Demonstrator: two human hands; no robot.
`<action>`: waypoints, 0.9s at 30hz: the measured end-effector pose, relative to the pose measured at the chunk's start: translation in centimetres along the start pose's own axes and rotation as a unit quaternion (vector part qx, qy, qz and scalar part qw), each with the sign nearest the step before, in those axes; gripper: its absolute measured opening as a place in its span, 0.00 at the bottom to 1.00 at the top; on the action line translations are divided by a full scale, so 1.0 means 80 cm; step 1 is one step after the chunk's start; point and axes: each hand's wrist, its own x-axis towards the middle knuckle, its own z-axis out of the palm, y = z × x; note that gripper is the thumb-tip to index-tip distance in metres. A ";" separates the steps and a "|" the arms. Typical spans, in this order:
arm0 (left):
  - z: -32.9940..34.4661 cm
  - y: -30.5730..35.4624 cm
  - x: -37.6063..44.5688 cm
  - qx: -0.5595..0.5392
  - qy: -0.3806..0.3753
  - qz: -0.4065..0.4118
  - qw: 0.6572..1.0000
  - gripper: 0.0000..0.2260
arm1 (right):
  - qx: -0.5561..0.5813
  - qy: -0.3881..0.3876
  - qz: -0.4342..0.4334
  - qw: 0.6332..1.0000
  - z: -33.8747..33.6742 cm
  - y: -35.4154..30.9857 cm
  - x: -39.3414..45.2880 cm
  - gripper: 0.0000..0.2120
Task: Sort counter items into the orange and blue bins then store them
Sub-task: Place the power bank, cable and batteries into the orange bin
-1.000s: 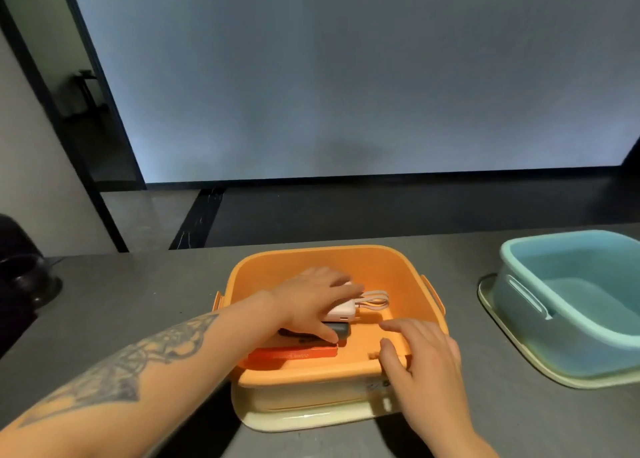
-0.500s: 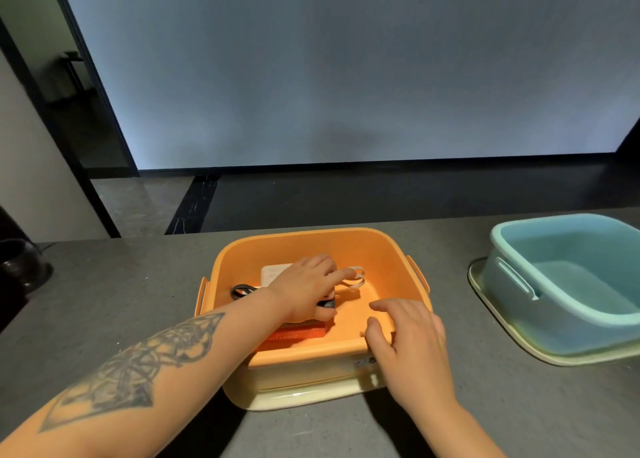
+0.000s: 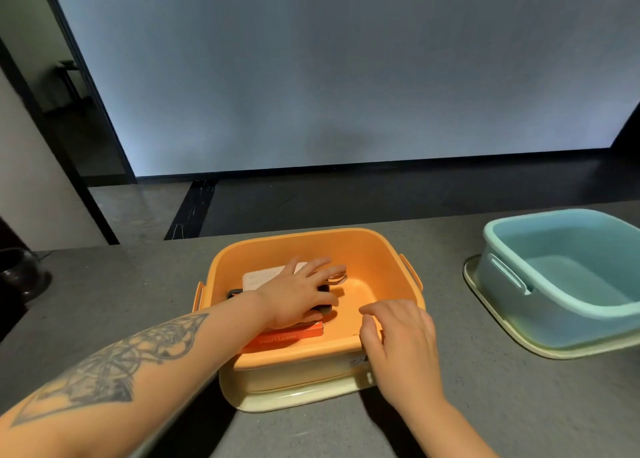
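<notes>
The orange bin (image 3: 381, 253) stands on a cream tray (image 3: 294, 398) at the middle of the grey counter. My left hand (image 3: 298, 294) reaches inside it and lies over a pile at the bin's left. Its fingers spread over a white power bank (image 3: 263, 277), whose cable loop (image 3: 337, 278) shows at the fingertips. The thumb presses a black item (image 3: 323, 309). A red box (image 3: 287, 337) lies under the hand. My right hand (image 3: 401, 346) grips the bin's near rim. The blue bin (image 3: 512, 301) at the right has nothing visible inside.
The blue bin sits on its own cream tray (image 3: 481, 293) near the counter's right edge. A dark round object (image 3: 20, 277) stands at the far left of the counter (image 3: 121, 284). Beyond the counter's back edge the floor drops away.
My left hand has carried the white power bank from the bin's middle to its left side, onto the pile. My right hand has stayed on the near rim.
</notes>
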 end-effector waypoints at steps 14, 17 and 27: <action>-0.011 -0.008 -0.008 -0.049 -0.051 0.004 0.997 0.12 | -0.053 -0.026 0.024 0.998 -0.002 0.000 0.005 0.16; -0.023 -0.010 -0.018 -0.074 -0.040 -0.007 0.996 0.18 | -0.051 -0.019 0.021 0.998 0.000 -0.002 0.004 0.14; -0.071 0.023 -0.070 -0.306 0.160 -0.297 0.890 0.14 | 0.008 -0.059 -0.022 0.998 -0.020 0.000 -0.006 0.15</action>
